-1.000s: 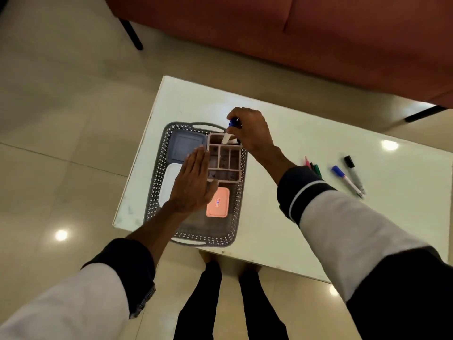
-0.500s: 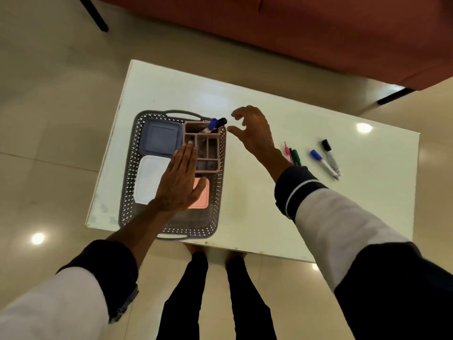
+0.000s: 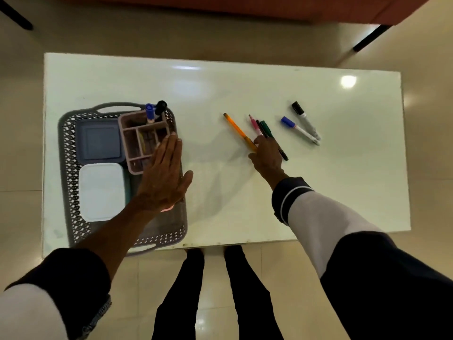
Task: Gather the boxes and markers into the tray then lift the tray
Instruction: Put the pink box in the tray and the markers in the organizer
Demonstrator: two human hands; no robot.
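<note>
Orange pen [image 3: 239, 132] under right hand [image 3: 266, 155], grip unclear | left hand [image 3: 163, 177] flat over tray [image 3: 71, 168]

White sleeves [image 3: 326, 218] with dark, white-striped cuffs [image 3: 289, 192]; black trousers [image 3: 176, 298].

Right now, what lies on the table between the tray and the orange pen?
Nothing: the head view shows bare table between the tray and the orange pen.
</note>
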